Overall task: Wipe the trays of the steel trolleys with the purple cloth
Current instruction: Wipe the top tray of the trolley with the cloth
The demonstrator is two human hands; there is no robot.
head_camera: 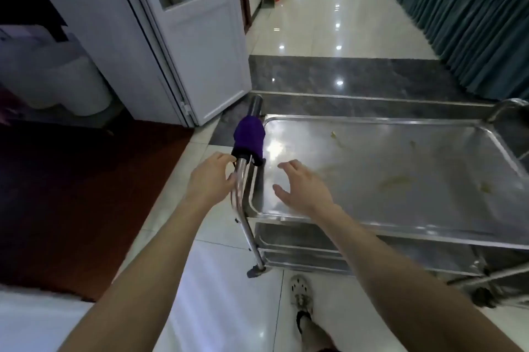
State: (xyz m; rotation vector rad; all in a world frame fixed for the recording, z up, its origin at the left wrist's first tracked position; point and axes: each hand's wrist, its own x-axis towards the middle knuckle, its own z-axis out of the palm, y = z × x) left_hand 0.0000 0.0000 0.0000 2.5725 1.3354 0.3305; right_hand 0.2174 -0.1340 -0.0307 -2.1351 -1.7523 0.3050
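A steel trolley stands in front of me with its top tray point(446, 225) smeared by yellowish stains. A purple cloth point(248, 137) hangs over the trolley's handle bar point(240, 177) at the left end. My left hand point(210, 180) reaches to that bar just below the cloth, fingers curled near the steel tube; whether it grips is unclear. Over the tray's near left corner hovers my right hand point(303, 188), fingers spread and holding nothing. A lower tray point(315, 248) shows beneath.
A white door point(197, 45) stands open at the left, close to the trolley's far handle end. Dark red carpet point(71, 194) lies left, glossy tiles underfoot. A teal skirted table point(475, 16) runs along the right. My foot point(300, 294) is near the trolley's caster.
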